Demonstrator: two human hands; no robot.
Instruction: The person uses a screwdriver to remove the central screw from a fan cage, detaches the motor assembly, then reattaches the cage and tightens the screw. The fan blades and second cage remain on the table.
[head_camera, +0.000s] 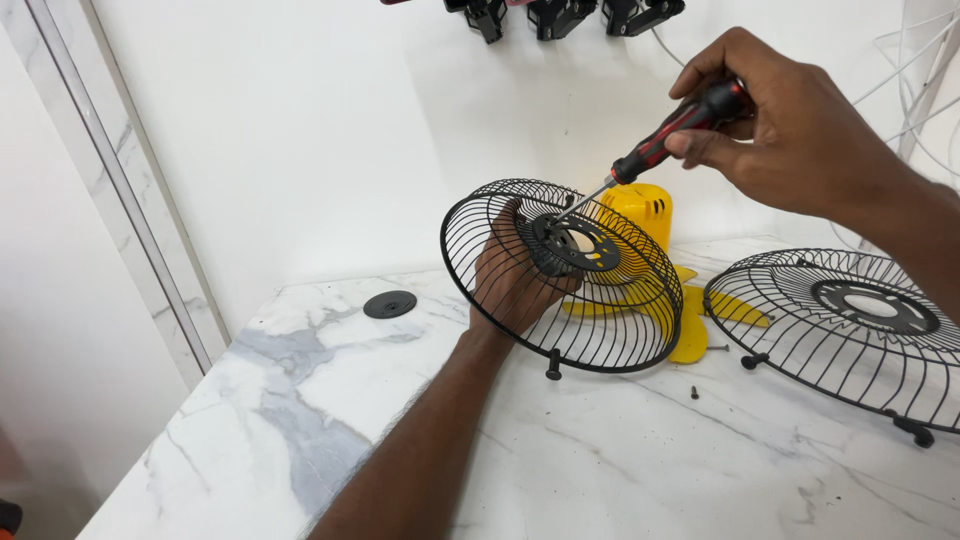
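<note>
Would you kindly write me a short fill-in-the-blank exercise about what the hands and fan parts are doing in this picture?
1. The right hand holds a red-and-black-handled ____, its tip at the hub of the tilted black wire fan guard.
2. The left hand supports that guard from ____ its wires.
3. The plastic fan blades behind it are ____ in colour.
4. A second black wire guard lies ____ on the white marble table.

Missing words: screwdriver; behind; yellow; flat
</note>
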